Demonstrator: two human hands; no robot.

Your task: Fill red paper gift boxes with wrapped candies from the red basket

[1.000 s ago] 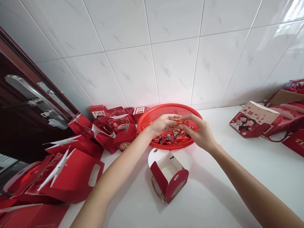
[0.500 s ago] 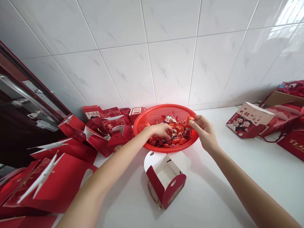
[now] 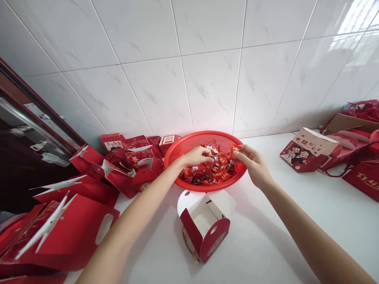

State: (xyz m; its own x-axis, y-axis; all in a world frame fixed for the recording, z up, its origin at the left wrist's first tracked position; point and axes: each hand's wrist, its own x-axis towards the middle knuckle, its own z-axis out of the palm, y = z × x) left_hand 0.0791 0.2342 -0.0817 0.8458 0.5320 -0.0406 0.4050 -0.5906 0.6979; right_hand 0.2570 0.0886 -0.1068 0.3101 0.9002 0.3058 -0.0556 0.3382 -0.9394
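Note:
Wrapped candies (image 3: 204, 175), mostly in red wrappers, fill the bottom of a red plastic basket (image 3: 177, 142) with perforated sides. My right hand (image 3: 256, 165) pinches a red-wrapped candy (image 3: 235, 150) at the basket's right rim. Over the pile, my left hand (image 3: 197, 156) has its fingertips pinched at a small dark and silvery wrapped candy (image 3: 214, 158), partly hidden by the fingers. An open dark red gift box (image 3: 215, 241) with a white inside and a twisted cord handle stands in front of the basket. Its visible inside holds no candy.
Several red gift boxes (image 3: 142, 157) crowd the left of the white counter (image 3: 260, 244). At the right are a box with a cartoon couple (image 3: 308, 152) and more red bags (image 3: 363, 177). A tiled wall (image 3: 210, 86) rises behind; a dark door frame (image 3: 38, 114) is at far left.
My left hand has risen a little from the candy pile, its fingers now pinched. My right hand still holds the red candy, now slightly further left and lower. The view has shifted slightly.

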